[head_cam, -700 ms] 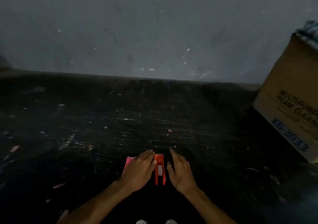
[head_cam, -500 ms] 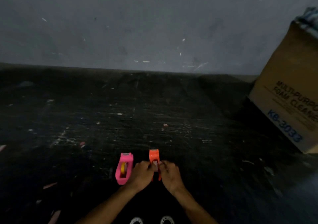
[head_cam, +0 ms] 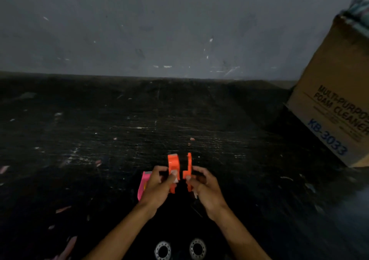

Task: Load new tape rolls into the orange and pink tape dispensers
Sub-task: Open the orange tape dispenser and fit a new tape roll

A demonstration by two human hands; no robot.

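Both hands sit low in the middle of the view, each closed on one orange piece. Left hand point(head_cam: 157, 185) grips the wider orange half point(head_cam: 173, 166), thumb pressed on its near face, with a bit of white showing under the thumb. Right hand point(head_cam: 206, 187) pinches the thinner orange half point(head_cam: 188, 167) between thumb and fingers. A narrow dark gap separates the two halves, which stand upright side by side, so the orange dispenser is split open.

Just left of the left hand, partly hidden behind it, lies the pink dispenser point(head_cam: 142, 185) on the floor point(head_cam: 99, 135). Two tape rolls point(head_cam: 162, 250) with pale ringed cores lie side by side at the bottom edge, between the forearms.

The floor is dark, almost black, scratched and strewn with pale and pinkish scraps. It meets a dull grey wall point(head_cam: 159, 30) marked with small white chips and scuffs. The room is dim.

At the right edge stands a tilted brown carton point(head_cam: 329, 104) printed "MULTI-PURPOSE FOAM CLEANER" in dark letters, cut off by the frame, with "KB-3033" in blue below. Something pale rests on top of it, too blurred to tell.
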